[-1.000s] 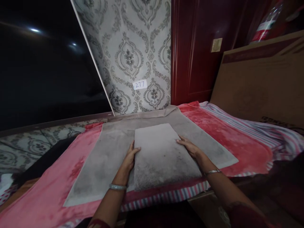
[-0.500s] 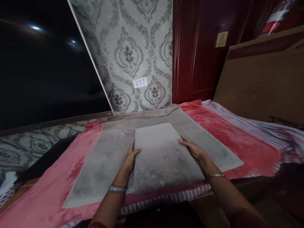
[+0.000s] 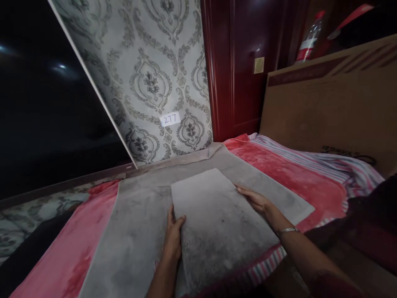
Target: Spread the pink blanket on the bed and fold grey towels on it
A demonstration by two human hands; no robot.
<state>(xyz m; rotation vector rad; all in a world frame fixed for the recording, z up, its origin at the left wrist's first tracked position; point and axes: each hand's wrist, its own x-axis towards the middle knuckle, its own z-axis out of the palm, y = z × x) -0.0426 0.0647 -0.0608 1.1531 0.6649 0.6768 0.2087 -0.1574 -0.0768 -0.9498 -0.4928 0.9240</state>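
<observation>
My left hand and right hand grip opposite edges, left and right, of a gray rectangular pad over a gray cloth on a red blanket; at the far side, a slip reading 277 is on the patterned wall.

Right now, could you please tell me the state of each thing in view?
Gray plush piece: held by its sides
Left hand: gripping its left edge, thumb on top
Right hand: gripping its right edge
Gray cloth: spread out, far edge turned up
Red blanket: partly covered by the gray cloth
Striped fabric: rumpled at the right
Screen: dark, showing reflections
Bottle: capped
Number card: on the wallpaper, reading 277
Cardboard: standing upright
</observation>
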